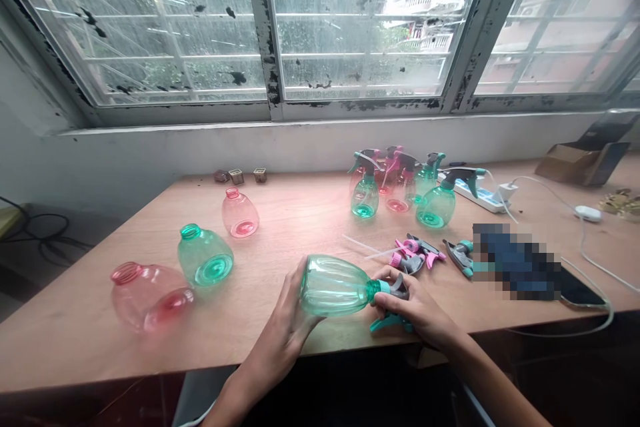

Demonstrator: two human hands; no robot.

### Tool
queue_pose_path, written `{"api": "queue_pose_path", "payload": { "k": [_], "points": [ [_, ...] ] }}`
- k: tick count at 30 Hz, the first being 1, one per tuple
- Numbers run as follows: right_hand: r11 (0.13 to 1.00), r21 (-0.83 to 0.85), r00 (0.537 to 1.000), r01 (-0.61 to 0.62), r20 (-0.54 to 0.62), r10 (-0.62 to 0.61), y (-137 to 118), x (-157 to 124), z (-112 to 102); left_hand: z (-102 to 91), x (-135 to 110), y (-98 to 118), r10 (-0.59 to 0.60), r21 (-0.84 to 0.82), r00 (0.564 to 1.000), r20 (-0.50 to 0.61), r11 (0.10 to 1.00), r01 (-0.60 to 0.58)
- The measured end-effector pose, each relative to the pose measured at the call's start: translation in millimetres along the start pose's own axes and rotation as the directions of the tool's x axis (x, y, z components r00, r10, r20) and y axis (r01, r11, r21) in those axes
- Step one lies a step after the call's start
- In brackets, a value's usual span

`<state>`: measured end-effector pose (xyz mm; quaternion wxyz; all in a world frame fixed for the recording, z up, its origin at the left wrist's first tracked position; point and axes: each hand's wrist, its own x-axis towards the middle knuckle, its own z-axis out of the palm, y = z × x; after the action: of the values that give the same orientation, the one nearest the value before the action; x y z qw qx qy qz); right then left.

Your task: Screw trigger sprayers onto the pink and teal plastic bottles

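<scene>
A clear green spray bottle (335, 285) lies sideways in the air above the table's front edge, its neck toward the right. My left hand (290, 313) is wrapped round its base end. At the neck, my right hand (407, 300) is closed on the teal collar of a grey and teal spray head (393, 323), which sits against the bottle mouth. Whether the collar is fully screwed on I cannot tell. Beyond my right hand lie loose pink and grey spray heads (413, 253) with thin clear tubes, and another grey and teal spray head (460, 257).
Headless bottles stand at left: a pink one (150, 300), a green one (205, 257) and a smaller pink one (240, 213). Several bottles with spray heads, including a green one (436, 207), stand at the back. A power strip (480, 197), phone (583, 287) and cardboard box (583, 153) are at right.
</scene>
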<state>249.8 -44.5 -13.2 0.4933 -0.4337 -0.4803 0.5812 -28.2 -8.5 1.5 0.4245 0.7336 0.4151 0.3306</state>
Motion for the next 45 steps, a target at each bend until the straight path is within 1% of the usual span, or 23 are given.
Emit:
{"api": "queue_pose_path", "payload": {
  "k": [3, 8, 11, 17, 20, 24, 28, 34, 39, 43, 45],
  "points": [
    [1.000, -0.012, 1.000, 0.002, -0.003, -0.002, 0, 0, 0, 0.8, -1, -2, -0.018, 0.002, 1.000, 0.012, 1.000, 0.018],
    [0.999, -0.027, 1.000, -0.024, 0.009, 0.024, -2, -1, 0, -0.6, -2, 2, -0.075, -0.012, 0.997, 0.008, 0.997, 0.075],
    [1.000, -0.019, 1.000, -0.022, 0.012, 0.022, -2, -1, -1, -0.4, -1, 1, -0.068, -0.022, 0.998, 0.002, 0.997, 0.068],
    [1.000, 0.005, 0.999, 0.031, 0.018, -0.031, 3, 0, -3, 4.1, -4, -9, -0.007, -0.074, 1.000, 0.002, 0.997, 0.007],
    [0.999, 0.008, 0.999, 0.037, 0.020, -0.038, 5, 0, -3, 4.9, -4, -7, -0.018, -0.087, 1.000, 0.018, 0.996, 0.019],
    [1.000, 0.000, 1.000, 0.012, 0.025, -0.012, 4, 0, -3, 2.8, -3, 1, -0.053, -0.073, 0.998, 0.032, 0.996, 0.055],
    [1.000, -0.005, 1.000, 0.002, 0.022, -0.002, 4, 0, -4, 1.2, -2, 7, -0.042, -0.037, 0.999, 0.026, 0.998, 0.043],
    [1.000, 0.008, 0.999, 0.025, 0.035, -0.025, 6, 1, -5, 4.2, -3, 0, 0.005, -0.016, 1.000, -0.002, 1.000, -0.005],
    [1.000, 0.001, 0.999, 0.013, 0.029, -0.013, 3, 0, -4, 2.2, -5, -1, -0.035, 0.008, 0.999, 0.040, 0.999, 0.035],
    [1.000, -0.022, 0.999, 0.016, 0.032, -0.015, 2, -1, -3, -0.3, -4, 4, -0.073, 0.034, 0.997, 0.033, 0.997, 0.072],
    [1.000, -0.019, 0.999, 0.014, 0.029, -0.014, 3, -1, -4, -0.2, -2, 6, -0.073, 0.047, 0.997, 0.029, 0.996, 0.071]
  ]
}}
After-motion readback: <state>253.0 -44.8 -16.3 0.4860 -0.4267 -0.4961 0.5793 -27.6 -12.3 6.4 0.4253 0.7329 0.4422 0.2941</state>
